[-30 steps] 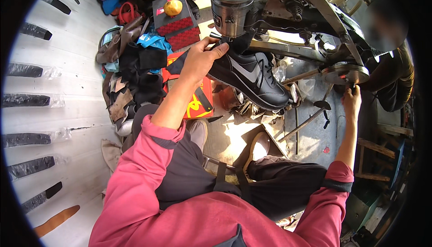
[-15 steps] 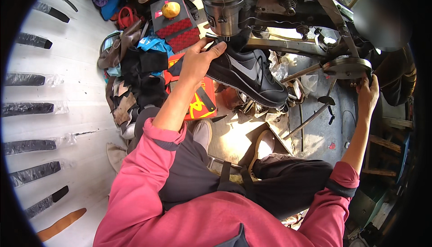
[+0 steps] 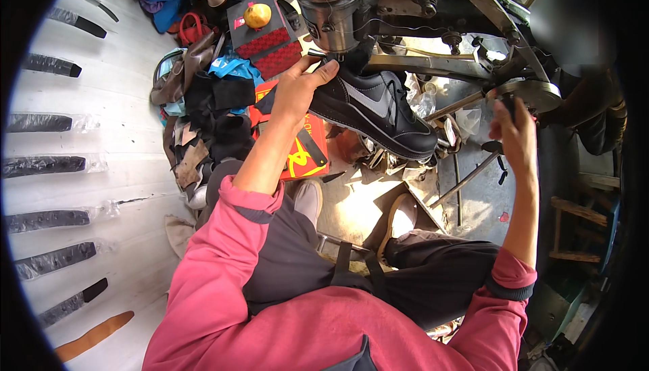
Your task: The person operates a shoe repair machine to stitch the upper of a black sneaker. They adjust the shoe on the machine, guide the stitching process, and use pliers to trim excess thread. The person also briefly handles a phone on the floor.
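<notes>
A black shoe [image 3: 378, 110] with a grey side patch and laces hangs under the metal head [image 3: 328, 16] of a sewing machine, toe pointing right and toward me. My left hand [image 3: 297, 87] is closed on the shoe's heel end, thumb on top, right beside the bottom of the machine head. At the right, my right hand [image 3: 517, 141] is closed round the dark handle [image 3: 508, 102] of the machine's round hand wheel [image 3: 537, 94]. The inside of the shoe at the machine head is mostly hidden.
A red and yellow box [image 3: 307, 151] lies beyond my left knee. Behind it, dark boxes [image 3: 270, 50] carry a yellow round fruit [image 3: 257, 16]. Leather scraps [image 3: 193, 158] pile up at the left, beside a pale surface with several wrapped dark strips [image 3: 47, 165]. A blurred patch covers the upper right.
My right hand has swung left with the wheel's handle, from the wheel's near right side to its left. My left hand and the shoe stay nearly in place.
</notes>
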Action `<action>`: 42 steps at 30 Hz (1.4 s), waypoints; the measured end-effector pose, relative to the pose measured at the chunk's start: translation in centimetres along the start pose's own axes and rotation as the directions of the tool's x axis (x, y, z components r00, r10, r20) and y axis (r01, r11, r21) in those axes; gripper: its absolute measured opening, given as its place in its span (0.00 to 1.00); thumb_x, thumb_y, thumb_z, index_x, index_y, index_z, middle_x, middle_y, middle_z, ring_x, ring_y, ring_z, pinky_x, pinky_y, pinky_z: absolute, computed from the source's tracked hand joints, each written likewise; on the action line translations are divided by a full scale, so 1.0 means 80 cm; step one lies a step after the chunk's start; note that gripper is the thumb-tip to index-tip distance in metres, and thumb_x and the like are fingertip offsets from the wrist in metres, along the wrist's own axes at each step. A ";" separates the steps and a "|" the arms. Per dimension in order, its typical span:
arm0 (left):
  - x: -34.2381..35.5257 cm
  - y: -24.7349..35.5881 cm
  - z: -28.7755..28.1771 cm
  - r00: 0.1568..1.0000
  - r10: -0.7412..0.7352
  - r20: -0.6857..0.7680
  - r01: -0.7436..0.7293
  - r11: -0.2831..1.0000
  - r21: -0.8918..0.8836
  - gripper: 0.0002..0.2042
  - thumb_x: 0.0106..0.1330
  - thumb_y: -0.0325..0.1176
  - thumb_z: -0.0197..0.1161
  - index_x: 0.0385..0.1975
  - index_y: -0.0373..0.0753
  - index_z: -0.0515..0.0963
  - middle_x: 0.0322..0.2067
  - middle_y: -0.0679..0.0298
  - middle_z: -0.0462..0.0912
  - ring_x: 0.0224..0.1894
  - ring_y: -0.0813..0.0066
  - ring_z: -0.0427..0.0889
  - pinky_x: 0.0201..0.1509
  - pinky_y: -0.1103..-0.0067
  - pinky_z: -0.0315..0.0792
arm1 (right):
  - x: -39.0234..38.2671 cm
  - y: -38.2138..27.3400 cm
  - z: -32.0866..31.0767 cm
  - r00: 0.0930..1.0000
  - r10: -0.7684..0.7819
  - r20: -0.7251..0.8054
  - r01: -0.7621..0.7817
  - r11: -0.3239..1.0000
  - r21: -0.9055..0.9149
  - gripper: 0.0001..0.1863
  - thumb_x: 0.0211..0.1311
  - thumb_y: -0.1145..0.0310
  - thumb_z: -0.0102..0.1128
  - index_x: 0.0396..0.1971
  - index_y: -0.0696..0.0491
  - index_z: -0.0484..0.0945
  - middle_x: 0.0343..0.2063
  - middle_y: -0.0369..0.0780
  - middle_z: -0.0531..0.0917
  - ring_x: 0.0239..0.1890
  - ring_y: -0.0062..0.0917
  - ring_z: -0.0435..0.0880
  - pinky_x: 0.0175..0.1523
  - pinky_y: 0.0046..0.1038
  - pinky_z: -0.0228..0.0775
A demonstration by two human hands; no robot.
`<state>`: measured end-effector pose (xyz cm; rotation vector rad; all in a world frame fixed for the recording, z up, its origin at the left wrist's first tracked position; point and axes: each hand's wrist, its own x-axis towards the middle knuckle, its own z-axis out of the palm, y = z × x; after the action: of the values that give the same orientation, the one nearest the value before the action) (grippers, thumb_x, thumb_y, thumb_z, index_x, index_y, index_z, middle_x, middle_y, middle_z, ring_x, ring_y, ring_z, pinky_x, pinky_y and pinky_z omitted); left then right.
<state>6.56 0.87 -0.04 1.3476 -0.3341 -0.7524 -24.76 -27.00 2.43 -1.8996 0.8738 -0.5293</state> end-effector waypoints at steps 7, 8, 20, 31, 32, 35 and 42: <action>0.009 0.003 0.001 0.998 -0.020 -0.063 0.017 0.999 -0.043 0.15 0.71 0.35 0.71 0.49 0.31 0.84 0.41 0.65 0.87 0.42 0.82 0.83 0.47 0.83 0.75 | 0.039 0.039 -0.109 0.899 0.004 -0.439 -0.086 0.982 -0.165 0.09 0.79 0.63 0.57 0.43 0.53 0.79 0.23 0.30 0.76 0.24 0.13 0.73 0.31 0.20 0.68; 0.009 0.003 0.002 0.998 0.000 -0.066 -0.003 0.999 -0.049 0.14 0.71 0.35 0.71 0.48 0.31 0.85 0.40 0.65 0.87 0.41 0.82 0.83 0.46 0.84 0.75 | 0.042 0.059 -0.113 0.893 0.081 -0.444 -0.168 0.973 -0.160 0.09 0.78 0.64 0.57 0.43 0.53 0.79 0.23 0.30 0.76 0.24 0.14 0.73 0.32 0.21 0.69; 0.013 0.007 0.004 0.995 0.050 -0.086 -0.052 0.998 -0.019 0.13 0.70 0.33 0.72 0.48 0.32 0.84 0.36 0.64 0.88 0.36 0.82 0.83 0.41 0.84 0.75 | -0.001 -0.003 -0.002 0.999 0.041 0.031 -0.040 0.999 -0.031 0.12 0.76 0.61 0.61 0.46 0.56 0.78 0.24 0.33 0.80 0.23 0.15 0.77 0.31 0.20 0.72; 0.032 0.005 -0.010 0.996 0.028 -0.086 -0.029 1.000 -0.002 0.15 0.63 0.33 0.78 0.44 0.34 0.82 0.35 0.65 0.88 0.37 0.82 0.84 0.42 0.84 0.74 | 0.041 0.116 -0.092 0.951 0.152 -0.270 -0.203 0.964 -0.174 0.08 0.77 0.64 0.57 0.45 0.53 0.76 0.23 0.33 0.78 0.22 0.17 0.77 0.28 0.23 0.69; 0.032 0.004 -0.011 0.995 0.039 -0.089 -0.039 0.999 0.008 0.15 0.63 0.33 0.78 0.44 0.34 0.82 0.35 0.65 0.88 0.37 0.82 0.84 0.42 0.84 0.74 | 0.033 0.121 -0.070 0.930 0.287 -0.229 -0.334 0.921 -0.200 0.09 0.77 0.63 0.57 0.46 0.53 0.75 0.23 0.34 0.78 0.21 0.19 0.78 0.28 0.24 0.70; 0.033 0.003 -0.011 0.993 0.060 -0.102 -0.058 0.998 0.022 0.16 0.62 0.33 0.79 0.43 0.34 0.82 0.34 0.66 0.87 0.37 0.82 0.84 0.41 0.84 0.74 | 0.021 0.092 -0.009 0.939 0.341 0.042 -0.334 0.935 -0.115 0.16 0.75 0.60 0.59 0.51 0.56 0.74 0.23 0.37 0.80 0.20 0.21 0.80 0.28 0.26 0.73; 0.037 0.005 -0.011 0.994 0.041 -0.099 -0.041 0.999 -0.002 0.20 0.59 0.34 0.82 0.45 0.33 0.80 0.35 0.64 0.87 0.36 0.80 0.84 0.41 0.83 0.74 | 0.019 -0.002 -0.064 0.965 -0.099 -0.244 0.081 0.993 -0.083 0.14 0.78 0.60 0.60 0.46 0.58 0.81 0.26 0.31 0.79 0.27 0.14 0.77 0.35 0.20 0.73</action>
<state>9.38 -0.41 -0.47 1.3654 -0.2804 -0.6492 -27.16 -31.08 4.96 -1.9738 0.9812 -0.8144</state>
